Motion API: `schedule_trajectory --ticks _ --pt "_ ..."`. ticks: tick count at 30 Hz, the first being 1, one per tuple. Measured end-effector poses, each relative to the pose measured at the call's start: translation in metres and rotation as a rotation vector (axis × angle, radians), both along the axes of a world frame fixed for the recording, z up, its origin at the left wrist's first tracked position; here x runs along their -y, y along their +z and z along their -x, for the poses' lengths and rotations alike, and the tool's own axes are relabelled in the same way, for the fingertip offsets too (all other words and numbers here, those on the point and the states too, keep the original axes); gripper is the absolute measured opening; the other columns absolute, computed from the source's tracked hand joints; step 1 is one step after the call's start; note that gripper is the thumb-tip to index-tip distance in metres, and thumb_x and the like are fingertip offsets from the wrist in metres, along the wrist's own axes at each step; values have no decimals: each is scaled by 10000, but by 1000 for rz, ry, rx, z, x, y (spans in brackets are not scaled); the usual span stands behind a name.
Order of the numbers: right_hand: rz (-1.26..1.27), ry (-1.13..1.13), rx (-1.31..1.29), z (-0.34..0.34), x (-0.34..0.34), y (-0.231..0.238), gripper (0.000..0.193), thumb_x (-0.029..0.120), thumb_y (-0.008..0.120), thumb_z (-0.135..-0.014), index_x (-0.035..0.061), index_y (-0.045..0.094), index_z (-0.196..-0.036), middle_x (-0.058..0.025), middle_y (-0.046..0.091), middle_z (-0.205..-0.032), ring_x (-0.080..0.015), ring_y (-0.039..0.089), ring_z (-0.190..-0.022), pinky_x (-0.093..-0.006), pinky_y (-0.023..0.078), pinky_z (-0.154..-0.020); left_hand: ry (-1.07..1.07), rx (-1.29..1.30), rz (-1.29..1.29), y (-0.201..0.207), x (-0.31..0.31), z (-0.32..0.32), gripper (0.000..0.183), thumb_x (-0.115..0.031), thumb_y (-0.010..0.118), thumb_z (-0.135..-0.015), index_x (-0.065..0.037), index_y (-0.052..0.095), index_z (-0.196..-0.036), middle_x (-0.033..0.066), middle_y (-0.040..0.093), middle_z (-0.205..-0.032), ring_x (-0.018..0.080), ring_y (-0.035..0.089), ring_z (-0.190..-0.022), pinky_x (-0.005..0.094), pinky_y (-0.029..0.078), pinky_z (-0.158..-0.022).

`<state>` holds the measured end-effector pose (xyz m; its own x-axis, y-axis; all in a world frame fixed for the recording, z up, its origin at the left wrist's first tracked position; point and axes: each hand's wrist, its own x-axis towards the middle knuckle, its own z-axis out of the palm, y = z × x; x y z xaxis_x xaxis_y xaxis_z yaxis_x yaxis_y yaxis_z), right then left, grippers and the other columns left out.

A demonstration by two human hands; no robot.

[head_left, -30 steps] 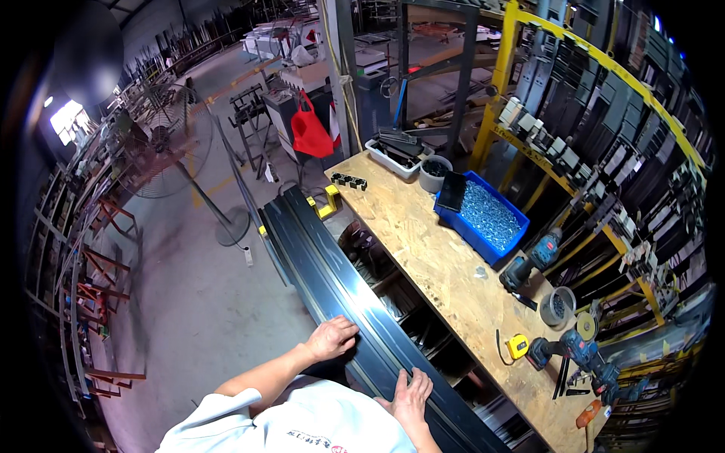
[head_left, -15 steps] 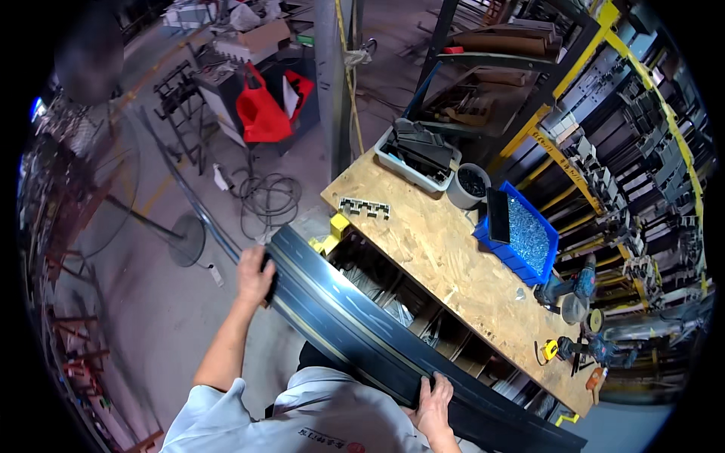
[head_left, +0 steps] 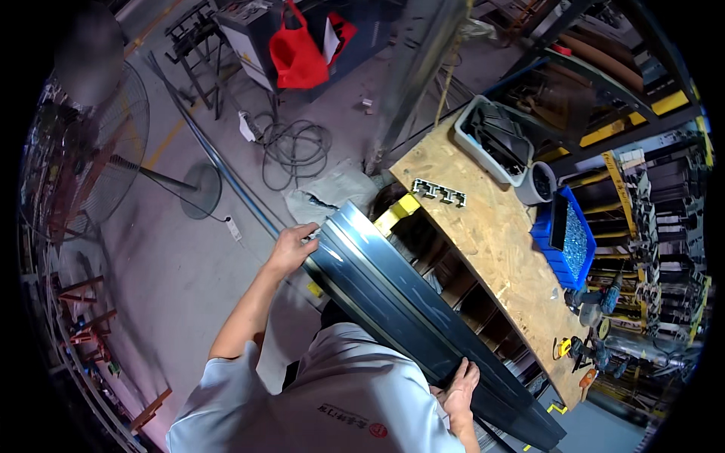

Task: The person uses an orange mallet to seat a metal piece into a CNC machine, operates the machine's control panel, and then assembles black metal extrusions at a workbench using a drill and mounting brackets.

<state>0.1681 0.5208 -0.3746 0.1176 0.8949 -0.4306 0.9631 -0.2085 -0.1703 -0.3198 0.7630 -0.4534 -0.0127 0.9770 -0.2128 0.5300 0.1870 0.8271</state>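
Observation:
A long, dark grey grooved metal profile (head_left: 400, 298) slants across in front of my body, from the centre of the view down to the lower right. My left hand (head_left: 294, 249) is closed on its left edge near the far end. Lower down, my right hand (head_left: 459, 389) grips the profile, its fingers lying over the top face and part of the hand hidden. Beside the far end, a yellow block (head_left: 398, 214) sits at the corner of the wooden workbench (head_left: 483, 238). A short silver, toothed-looking profile piece (head_left: 439, 192) lies on the bench.
On the bench stand a grey bin of dark parts (head_left: 491, 143), a round tub (head_left: 538, 183), a blue bin of small fasteners (head_left: 578, 249) and power drills (head_left: 596, 296). A floor fan (head_left: 200, 190), coiled cable (head_left: 298, 155) and long metal bars (head_left: 219, 162) are to the left.
The view has turned, so the bench and profile appear farther right and the fan shows more. The profile lies steeper in the picture. Both hands stay on it.

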Motion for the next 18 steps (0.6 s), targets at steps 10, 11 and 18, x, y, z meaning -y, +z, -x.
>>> schedule_trajectory --ticks 10,11,18 --pt "85 4 -51 -11 -9 11 1244 246 1004 -546 -76 323 -1535 -338 368 -1503 -498 355 -1415 -514 291 -1228 82 252 133 -10 1 -4 467 -89 652 -896 40 651 -1344 186 722 -1198 284 683 -1127 356 518 -1002" --pt "95 4 -57 -11 -9 12 1248 241 1001 -550 -78 313 -1541 -338 365 -1507 -498 350 -1421 -514 287 -1232 75 234 110 -13 1 -2 441 -78 648 -897 39 665 -1322 171 722 -1187 262 678 -1121 341 514 -995" --pt "113 37 54 -14 0 9 1238 240 983 -568 -114 298 -1538 -356 349 -1527 -509 334 -1443 -512 276 -1247 -5 192 54 -14 3 -10 384 -59 627 -890 45 706 -1252 170 726 -1184 265 679 -1118 333 510 -992"
